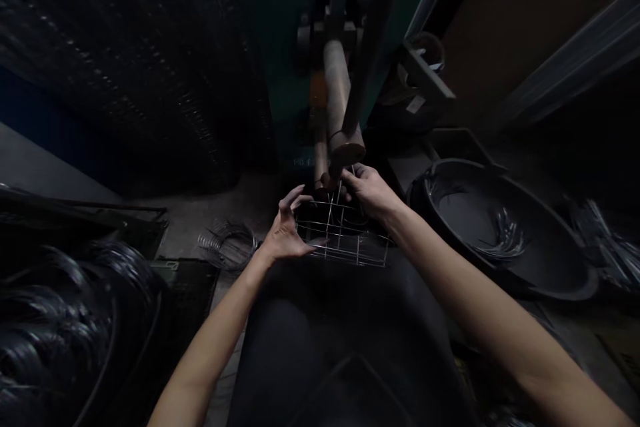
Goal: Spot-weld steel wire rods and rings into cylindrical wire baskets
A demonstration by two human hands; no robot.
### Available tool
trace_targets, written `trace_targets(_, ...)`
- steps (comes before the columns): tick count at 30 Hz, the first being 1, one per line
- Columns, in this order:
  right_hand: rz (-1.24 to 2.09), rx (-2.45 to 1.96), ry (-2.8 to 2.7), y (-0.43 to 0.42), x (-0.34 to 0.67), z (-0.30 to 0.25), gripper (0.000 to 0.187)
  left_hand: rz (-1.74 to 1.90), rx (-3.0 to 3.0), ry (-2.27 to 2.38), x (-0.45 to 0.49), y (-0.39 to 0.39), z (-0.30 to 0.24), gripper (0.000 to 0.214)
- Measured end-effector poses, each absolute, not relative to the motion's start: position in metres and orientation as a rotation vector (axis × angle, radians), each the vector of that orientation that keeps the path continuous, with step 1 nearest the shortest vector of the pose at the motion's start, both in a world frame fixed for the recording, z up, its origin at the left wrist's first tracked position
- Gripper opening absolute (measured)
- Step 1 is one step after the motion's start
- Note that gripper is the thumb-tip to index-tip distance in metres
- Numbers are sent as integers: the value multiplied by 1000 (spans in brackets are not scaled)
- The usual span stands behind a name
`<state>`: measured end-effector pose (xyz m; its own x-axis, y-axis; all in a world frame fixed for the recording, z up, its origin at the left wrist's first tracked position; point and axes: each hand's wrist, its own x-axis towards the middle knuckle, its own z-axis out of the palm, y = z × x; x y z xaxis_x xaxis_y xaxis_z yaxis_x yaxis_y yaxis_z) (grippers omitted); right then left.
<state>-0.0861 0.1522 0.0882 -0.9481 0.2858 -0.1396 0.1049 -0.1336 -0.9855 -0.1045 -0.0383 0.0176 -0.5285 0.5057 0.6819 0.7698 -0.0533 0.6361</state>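
A rectangular wire basket of thin bright metal rods hangs in front of me, held between both hands. My left hand grips its left side, with the thumb along the front wires. My right hand closes on its upper right part, next to the base of a thick metal post on a dark machine. The lower end of the post reaches the basket's far side. Part of the basket's far end is hidden by my right hand.
A black tub lies directly below my forearms. To the right stands a black basin holding loose wire pieces. Large black wire coils are heaped at the left, with a small wire coil on the floor nearby.
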Motion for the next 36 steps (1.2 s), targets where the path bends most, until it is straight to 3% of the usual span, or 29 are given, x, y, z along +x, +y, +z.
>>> trace_targets(26, 2162, -330, -2040, 160, -113, 74, 41, -1659, -1408, -2000, -133, -33, 20, 113)
trace_targets(36, 2073, -791, -1870, 161, -111, 88, 31, -1508, -1447, -2061, -135, -35, 31, 117)
